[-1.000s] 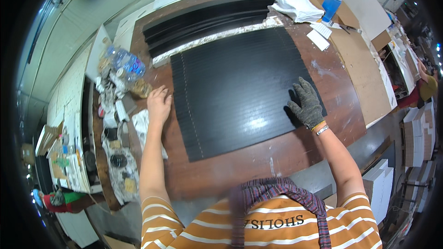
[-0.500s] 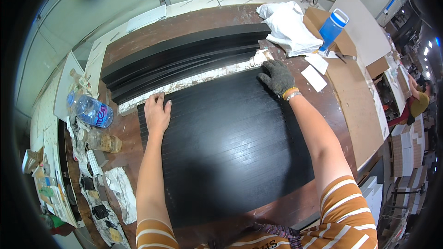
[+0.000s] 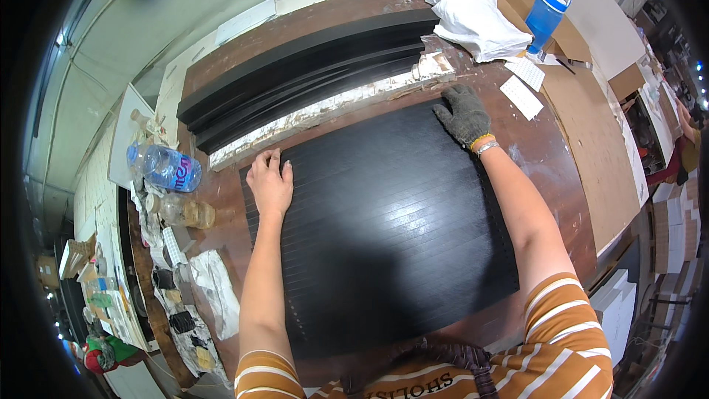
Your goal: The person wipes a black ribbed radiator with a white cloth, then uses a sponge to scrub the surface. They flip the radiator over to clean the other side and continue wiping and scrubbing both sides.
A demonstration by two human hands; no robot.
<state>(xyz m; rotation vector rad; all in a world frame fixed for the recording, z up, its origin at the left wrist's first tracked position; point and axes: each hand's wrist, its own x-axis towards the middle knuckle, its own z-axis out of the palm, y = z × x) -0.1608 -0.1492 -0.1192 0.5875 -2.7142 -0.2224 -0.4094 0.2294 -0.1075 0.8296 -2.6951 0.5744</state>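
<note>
Our grip is loosely unclenched at the far corners of the black panel (image 3: 399, 192): bare left hand (image 3: 271, 185) with fingers lightly bent, gloved right hand (image 3: 464, 117) with thumb spread, neither visibly clasping anything. The panel lies flat on the brown tabletop (image 3: 543, 170), just short of the white bar (image 3: 325, 112), so we should guide both corners evenly, without twisting.

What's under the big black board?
The black board lies on the brown table, which shows around its edges. The left hand and gloved right hand are at the board's far corners. The board covers whatever is beneath its middle, so I can't see there.
</note>
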